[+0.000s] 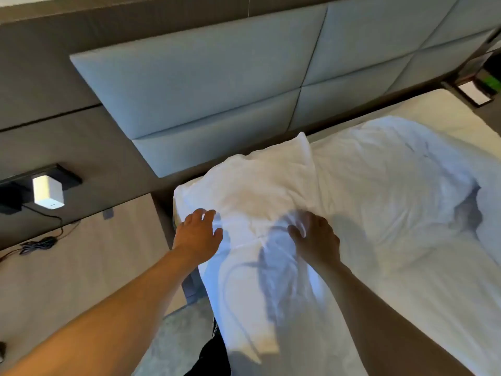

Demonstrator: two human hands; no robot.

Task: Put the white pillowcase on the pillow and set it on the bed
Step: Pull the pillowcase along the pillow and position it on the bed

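Observation:
A white pillow in its white pillowcase [260, 185] lies at the head of the bed [439, 109], against the padded headboard. My left hand [199, 234] rests on the pillow's near left edge with fingers spread and relaxed. My right hand [315, 237] presses flat on the pillow's near middle, fingers spread over the wrinkled cloth. Neither hand grips anything. The pillowcase's loose open end [244, 294] trails toward me over the bed's edge.
A second white pillow [401, 185] lies to the right on the bed. The grey padded headboard [217, 90] stands behind. On the left is a wooden nightstand [81, 267] with a white charger [48, 192] and black cables [38, 244].

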